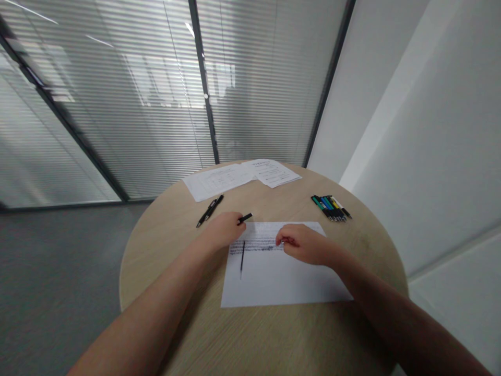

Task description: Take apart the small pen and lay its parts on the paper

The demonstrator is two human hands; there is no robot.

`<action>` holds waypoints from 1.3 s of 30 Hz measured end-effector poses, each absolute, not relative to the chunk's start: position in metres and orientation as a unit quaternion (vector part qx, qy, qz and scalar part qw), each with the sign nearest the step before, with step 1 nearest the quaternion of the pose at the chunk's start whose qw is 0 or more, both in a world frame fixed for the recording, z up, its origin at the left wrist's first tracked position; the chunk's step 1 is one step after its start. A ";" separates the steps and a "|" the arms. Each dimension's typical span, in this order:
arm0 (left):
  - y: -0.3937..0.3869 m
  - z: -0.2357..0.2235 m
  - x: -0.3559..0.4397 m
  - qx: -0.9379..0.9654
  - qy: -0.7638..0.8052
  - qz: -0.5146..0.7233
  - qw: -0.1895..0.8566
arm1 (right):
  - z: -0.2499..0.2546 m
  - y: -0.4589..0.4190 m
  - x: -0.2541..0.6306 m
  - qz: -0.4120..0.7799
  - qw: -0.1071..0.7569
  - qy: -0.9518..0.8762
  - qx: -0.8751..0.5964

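Note:
My left hand (225,228) is closed around a black pen barrel (245,218), whose end sticks out to the right past the fingers. Over the right part of a printed sheet of paper (274,284), my right hand (305,244) is closed with thumb and fingertips pinched together. Something tiny may be at those fingertips, but it is too small to name. A thin dark pen refill (242,256) lies lengthwise on the sheet between my hands. Some small dark marks or bits (269,247) show on the printed lines near my right fingertips.
Two black pens (210,210) lie left of the sheet on the round wooden table (164,261). A row of several coloured pens (331,208) is at the right. Two printed papers (219,181) overlap at the far edge. Glass with blinds (156,130) and a white wall (430,130) stand behind.

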State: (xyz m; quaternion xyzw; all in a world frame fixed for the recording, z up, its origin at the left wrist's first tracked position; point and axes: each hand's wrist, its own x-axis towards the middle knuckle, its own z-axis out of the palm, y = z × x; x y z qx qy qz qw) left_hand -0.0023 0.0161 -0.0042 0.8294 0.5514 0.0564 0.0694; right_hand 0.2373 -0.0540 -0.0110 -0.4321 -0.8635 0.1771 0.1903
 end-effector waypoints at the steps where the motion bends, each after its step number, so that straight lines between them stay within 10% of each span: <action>1: 0.015 -0.003 -0.001 0.831 0.548 0.071 0.069 | -0.010 -0.054 0.236 0.183 0.209 -0.857 -0.433; 15: -0.009 0.011 0.013 0.896 0.373 0.160 0.179 | -0.022 -0.041 0.232 0.579 0.431 -0.545 -0.426; 39: -0.010 0.013 0.016 0.900 0.358 0.143 0.202 | -0.033 -0.034 0.231 0.540 0.458 -0.538 -0.458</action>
